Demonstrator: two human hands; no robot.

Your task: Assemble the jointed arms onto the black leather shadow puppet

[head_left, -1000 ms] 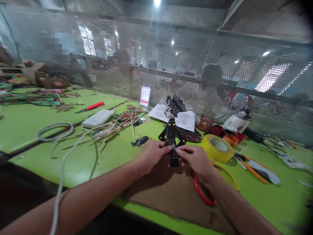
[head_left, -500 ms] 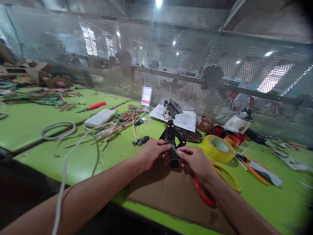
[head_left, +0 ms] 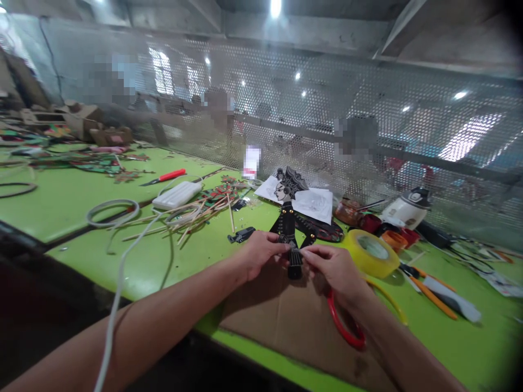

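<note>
Puppet: the flat black figure (head_left: 288, 218) stands upright between my hands, over the cardboard sheet (head_left: 294, 321) on the green table (head_left: 61, 201).
My left hand (head_left: 259, 253): fingertips pinched onto its waist from the left.
My right hand (head_left: 333, 267): fingertips closed on the same spot from the right.
Above my grip: torso and head.
Below: its narrow lower end.

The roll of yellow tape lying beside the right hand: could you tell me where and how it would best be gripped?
Probably by the rim, from above. The roll of yellow tape lies flat on the green table with its hole facing up, so fingers could likely hook into the hole and pinch the wall. The near-left side, toward the right hand, looks freest; tools crowd behind.
</note>
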